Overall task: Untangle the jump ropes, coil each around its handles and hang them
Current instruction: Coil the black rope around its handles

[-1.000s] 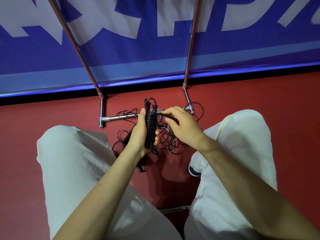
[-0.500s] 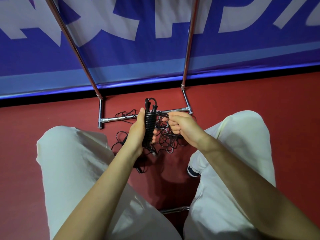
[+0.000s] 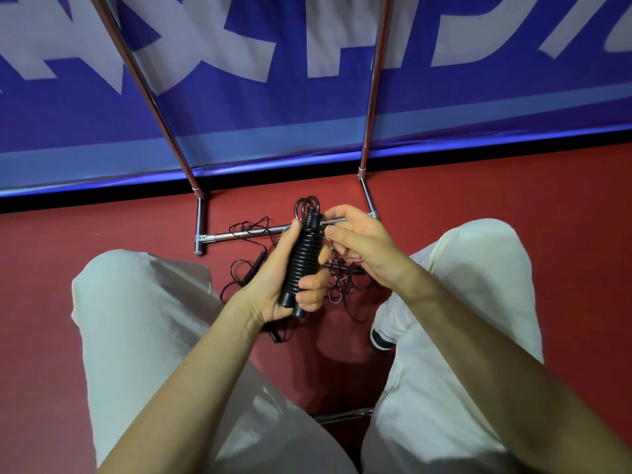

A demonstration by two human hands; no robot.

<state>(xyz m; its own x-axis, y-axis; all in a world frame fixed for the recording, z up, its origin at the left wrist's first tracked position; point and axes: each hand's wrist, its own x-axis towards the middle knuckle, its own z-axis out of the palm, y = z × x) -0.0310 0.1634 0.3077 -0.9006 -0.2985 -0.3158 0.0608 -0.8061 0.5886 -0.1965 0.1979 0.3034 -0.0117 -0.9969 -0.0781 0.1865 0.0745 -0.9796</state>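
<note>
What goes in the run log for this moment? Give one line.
left hand grips coiled rope | right hand at coil top | tangle on floor | not hung

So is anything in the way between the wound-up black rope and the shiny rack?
Nothing visible blocks the coiled black jump rope in the left hand from the chrome metal rack; its hanging bar is out of view.

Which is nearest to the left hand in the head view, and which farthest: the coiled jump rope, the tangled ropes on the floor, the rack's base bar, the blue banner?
1. Coiled jump rope: held in the left hand.
2. Tangled ropes: on the floor just beyond and under the hands.
3. Rack's base bar: on the floor, farther ahead.
4. Blue banner: farthest, behind the rack.
</note>
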